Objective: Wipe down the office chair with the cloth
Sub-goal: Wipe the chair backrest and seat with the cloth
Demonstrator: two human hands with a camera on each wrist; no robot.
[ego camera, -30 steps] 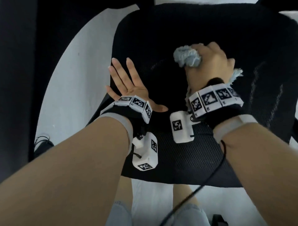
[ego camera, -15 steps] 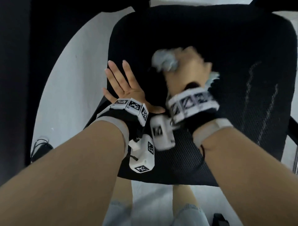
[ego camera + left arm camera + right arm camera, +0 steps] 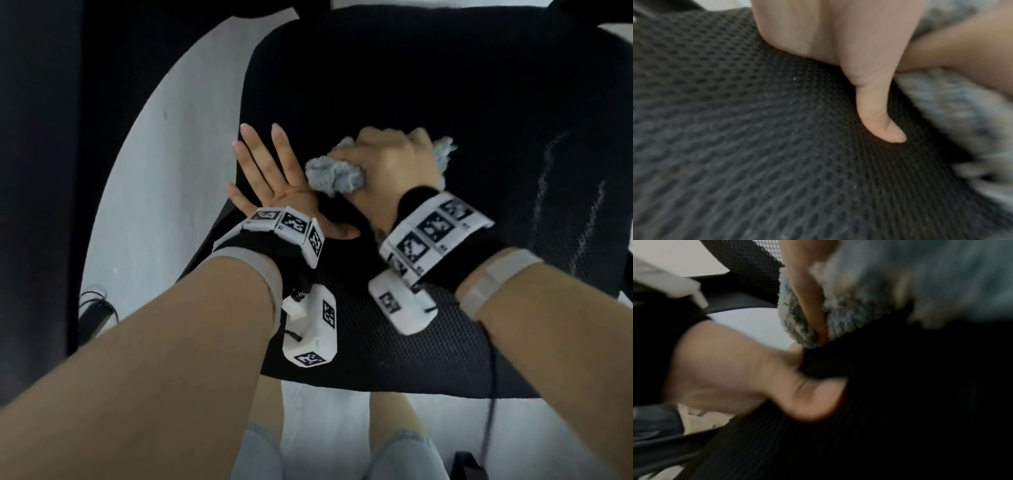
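Your right hand bunches the soft, light cloth; grip its middle. Your left hand lies flat, fingers spread, bracing the springy mesh chair seat.

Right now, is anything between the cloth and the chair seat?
Nothing visible. The right hand grips the cloth against the seat; the left hand lies flat beside it.
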